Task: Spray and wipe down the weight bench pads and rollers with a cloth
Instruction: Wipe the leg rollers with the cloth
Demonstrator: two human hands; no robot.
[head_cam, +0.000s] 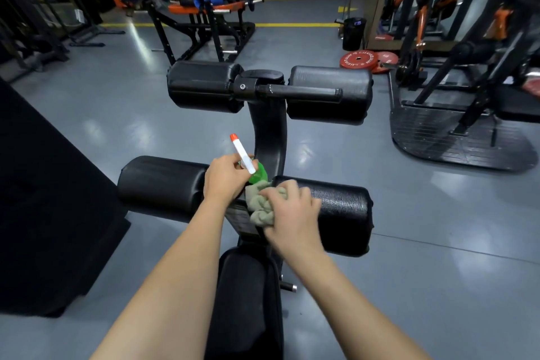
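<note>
Head view: the left hand (225, 180) grips a spray bottle (245, 158), fingers curled round its neck. The white head with the orange tip points up and away, and the green body sits just below the hand. The right hand (292, 213) holds a bunched beige cloth (258, 206), fingers closed over it (hand slightly blurred), pressing it on the inner end of the near right roller (342, 213), right by the centre post (268, 131). The bottle base is just beside the cloth; I can't tell if they touch.

The near left roller (160, 184) sticks out the other side of the post, with the left forearm crossing its inner end. The far left roller (204, 86) and far right roller (330, 93) sit higher up the post, well apart from both hands. The bench pad (245, 301) runs down the middle between the forearms to the bottom edge.

Grey floor (423, 257) lies open on both sides of the bench. A big black block (43, 199) stands near the left roller's outer end. A rack platform (453, 137) sits off to the right, with red weight plates (361, 59) and a black bin (353, 33) behind it.
</note>
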